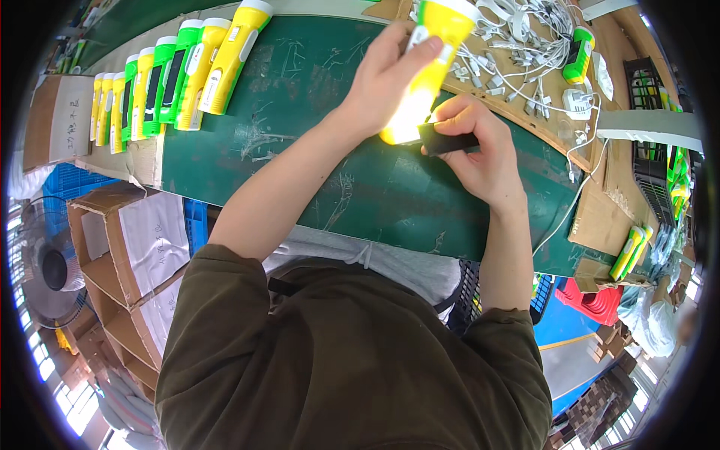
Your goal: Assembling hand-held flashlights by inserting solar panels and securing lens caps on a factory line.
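My left hand (pixel 382 79) is wrapped round a yellow flashlight (pixel 444 26) with a white end. The flashlight is held tilted over the green work surface (pixel 300 82), and its lower part glows brightly, washing out the detail there. In my right hand (pixel 484 154) a small flat black piece (pixel 450 140) is pinched between thumb and fingers, right beside the flashlight's glowing lower end. Whether the piece touches the flashlight I cannot tell. What exactly the black piece is does not show.
Several yellow and green flashlights (pixel 180 75) stand in a row at the far left. A wooden tray (pixel 517 105) of tangled white cables (pixel 525 45) lies at the far right, with a green-yellow flashlight (pixel 577 56) on it. Cardboard compartments (pixel 112 262) and a fan (pixel 52 270) are at left.
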Demonstrator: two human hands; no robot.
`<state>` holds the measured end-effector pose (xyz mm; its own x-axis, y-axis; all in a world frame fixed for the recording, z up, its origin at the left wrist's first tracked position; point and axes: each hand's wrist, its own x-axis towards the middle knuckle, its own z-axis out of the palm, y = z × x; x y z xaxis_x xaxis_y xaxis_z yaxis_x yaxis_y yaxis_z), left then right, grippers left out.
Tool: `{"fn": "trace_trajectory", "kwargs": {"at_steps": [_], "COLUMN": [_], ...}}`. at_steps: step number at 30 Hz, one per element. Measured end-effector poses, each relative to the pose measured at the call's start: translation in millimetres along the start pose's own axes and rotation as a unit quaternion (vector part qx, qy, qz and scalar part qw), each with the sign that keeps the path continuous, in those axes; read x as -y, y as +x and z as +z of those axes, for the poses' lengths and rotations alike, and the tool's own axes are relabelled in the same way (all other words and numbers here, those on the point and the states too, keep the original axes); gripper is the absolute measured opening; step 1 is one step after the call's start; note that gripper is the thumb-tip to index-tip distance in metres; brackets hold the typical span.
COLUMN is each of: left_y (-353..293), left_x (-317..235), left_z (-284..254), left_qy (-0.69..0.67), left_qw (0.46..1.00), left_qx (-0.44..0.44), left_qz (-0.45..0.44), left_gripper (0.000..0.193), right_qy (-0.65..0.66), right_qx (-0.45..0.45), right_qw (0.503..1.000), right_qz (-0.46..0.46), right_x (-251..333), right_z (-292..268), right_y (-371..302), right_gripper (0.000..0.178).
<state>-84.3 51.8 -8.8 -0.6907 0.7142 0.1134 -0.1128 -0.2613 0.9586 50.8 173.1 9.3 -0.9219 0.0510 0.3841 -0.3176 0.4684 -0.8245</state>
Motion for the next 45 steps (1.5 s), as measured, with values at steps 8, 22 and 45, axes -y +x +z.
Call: {"fn": "trace_trajectory", "kwargs": {"at_steps": [8, 22, 45], "left_y": [2.5, -16.8, -8.6], "left_x": [-15.8, -4.7, -12.0], "left_z": [-0.3, 21.8, 17.8], "left_qy": [-0.193, -0.012, -0.131], "left_qw": [0.955, 0.999, 0.986], "left_qx": [-0.184, -0.026, -0.008], "left_qz": [-0.130, -0.034, -0.108], "left_gripper": [0.040, 0.039, 0.040], "right_qy": [-0.118, 0.009, -0.168], "right_qx": [0.116, -0.100, -0.283], "right_qw": [0.981, 0.979, 0.942], "right_qz": [-0.098, 0.180, 0.058], "right_x": [-2.5, -6.3, -25.9], "right_z": [2.5, 19.0, -6.5], "right_y": [3.6, 5.6, 7.5], "right_gripper": [0.032, 0.052, 0.016]}}
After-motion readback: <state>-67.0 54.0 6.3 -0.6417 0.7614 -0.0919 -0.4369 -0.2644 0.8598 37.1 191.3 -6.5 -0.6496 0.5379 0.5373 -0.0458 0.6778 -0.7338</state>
